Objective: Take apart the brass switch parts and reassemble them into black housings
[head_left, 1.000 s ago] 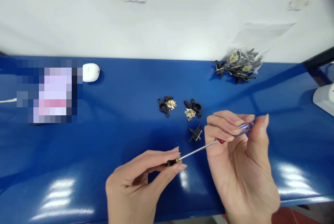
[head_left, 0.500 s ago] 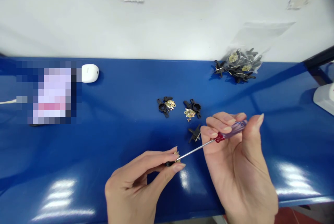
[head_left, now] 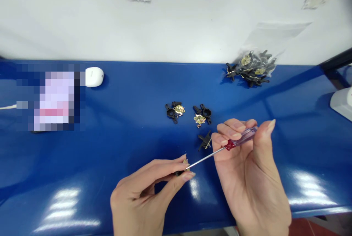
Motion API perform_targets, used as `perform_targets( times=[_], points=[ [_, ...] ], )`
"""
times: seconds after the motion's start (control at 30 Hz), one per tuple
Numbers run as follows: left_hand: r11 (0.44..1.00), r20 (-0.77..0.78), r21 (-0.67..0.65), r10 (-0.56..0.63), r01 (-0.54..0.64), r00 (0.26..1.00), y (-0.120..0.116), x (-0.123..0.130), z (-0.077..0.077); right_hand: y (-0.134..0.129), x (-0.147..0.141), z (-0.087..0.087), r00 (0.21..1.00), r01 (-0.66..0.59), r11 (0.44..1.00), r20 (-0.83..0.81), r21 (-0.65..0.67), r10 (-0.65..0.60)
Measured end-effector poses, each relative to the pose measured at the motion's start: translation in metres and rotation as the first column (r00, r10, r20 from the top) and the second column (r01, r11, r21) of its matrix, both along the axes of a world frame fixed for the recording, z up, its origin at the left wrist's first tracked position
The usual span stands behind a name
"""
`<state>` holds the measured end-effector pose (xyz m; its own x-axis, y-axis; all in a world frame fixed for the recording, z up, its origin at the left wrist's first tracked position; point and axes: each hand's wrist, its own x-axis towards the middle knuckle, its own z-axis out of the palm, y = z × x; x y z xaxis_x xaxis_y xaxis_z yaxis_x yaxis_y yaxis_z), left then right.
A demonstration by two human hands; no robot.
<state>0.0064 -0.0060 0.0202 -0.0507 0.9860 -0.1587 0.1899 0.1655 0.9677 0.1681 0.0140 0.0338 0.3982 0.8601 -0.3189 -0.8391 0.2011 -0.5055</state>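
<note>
My left hand (head_left: 150, 188) pinches a small black part with a brass-coloured plate (head_left: 180, 172), mostly hidden by the fingers. In my right hand (head_left: 244, 170) is a screwdriver (head_left: 242, 137) with a clear and red handle, fingers curled on one side and thumb on the other. Its metal shaft slants down to the left, and the tip meets the brass-coloured plate between my left fingertips. Just beyond the shaft lies a black part with a metal plate (head_left: 205, 140). Farther back are two small groups of black pieces (head_left: 171, 113), brass-coloured plates (head_left: 199, 119) and tiny screws (head_left: 198, 126).
A clear plastic bag (head_left: 261, 63) of black and brass-coloured parts rests at the back right against the white wall. A white case (head_left: 94, 77) sits beside a blurred-out device (head_left: 56, 98) on the left. One white object (head_left: 342, 104) stands at the right edge of the blue table (head_left: 123, 118).
My right hand and the screwdriver handle have shifted very slightly left. The tip stays on the part, and my left hand keeps its hold.
</note>
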Motion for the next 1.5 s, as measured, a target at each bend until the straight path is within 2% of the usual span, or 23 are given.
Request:
perform_targets(
  times=[0.33, 0.5, 0.6, 0.7, 0.83, 0.93, 1.0, 1.1, 1.17, 1.27, 1.43, 1.5],
  points=[
    [0.999, -0.013, 0.035, -0.034, 0.035, 0.999, 0.001, -0.002, 0.002, -0.002, 0.003, 0.002, 0.999, -0.005, 1.0, 0.034, -0.018, 0.005],
    [1.0, 0.032, -0.013, 0.011, -0.01, 0.999, 0.001, 0.003, 0.003, -0.004, 0.022, 0.006, 1.0, 0.018, 1.0, 0.018, 0.006, -0.018],
    [0.998, 0.05, -0.033, 0.054, -0.052, 0.997, 0.0, 0.003, 0.004, -0.009, 0.037, 0.011, 0.993, 0.011, 1.0, 0.116, -0.022, -0.009],
    [0.996, 0.075, -0.054, 0.077, -0.073, 0.994, 0.0, 0.003, 0.003, -0.018, 0.042, 0.013, 0.948, -0.048, 0.994, 0.311, -0.095, 0.076],
    [0.994, 0.115, -0.062, 0.102, -0.096, 0.988, 0.004, 0.005, -0.001, -0.028, 0.033, 0.006, 0.81, -0.073, 0.973, 0.557, -0.217, 0.185],
    [0.993, 0.113, -0.031, 0.112, -0.11, 0.987, 0.006, 0.007, -0.003, -0.032, 0.029, 0.001, 0.687, -0.059, 0.927, 0.658, -0.37, 0.306],
    [0.995, 0.096, -0.002, 0.104, -0.105, 0.99, 0.007, 0.007, -0.004, -0.031, 0.031, -0.001, 0.554, -0.009, 0.901, 0.747, -0.435, 0.367],
    [0.995, 0.059, 0.031, 0.091, -0.093, 0.994, 0.006, 0.007, -0.003, -0.027, 0.04, -0.002, 0.275, 0.114, 0.902, 0.885, -0.417, 0.375],
    [0.994, 0.039, 0.038, 0.097, -0.098, 0.995, 0.005, 0.007, -0.004, -0.024, 0.046, -0.005, 0.14, 0.155, 0.896, 0.907, -0.417, 0.398],
    [0.993, 0.037, 0.037, 0.11, -0.111, 0.993, 0.004, 0.007, -0.005, -0.022, 0.052, -0.01, 0.055, 0.148, 0.871, 0.884, -0.468, 0.465],
    [0.99, 0.028, 0.124, 0.056, -0.059, 0.998, 0.002, 0.007, -0.008, -0.023, 0.056, -0.018, 0.02, 0.149, 0.846, 0.857, -0.511, 0.515],
    [0.988, -0.011, 0.149, 0.044, -0.042, 0.999, 0.001, 0.006, -0.008, -0.023, 0.059, -0.019, -0.023, 0.167, 0.847, 0.857, -0.505, 0.515]
  ],
)
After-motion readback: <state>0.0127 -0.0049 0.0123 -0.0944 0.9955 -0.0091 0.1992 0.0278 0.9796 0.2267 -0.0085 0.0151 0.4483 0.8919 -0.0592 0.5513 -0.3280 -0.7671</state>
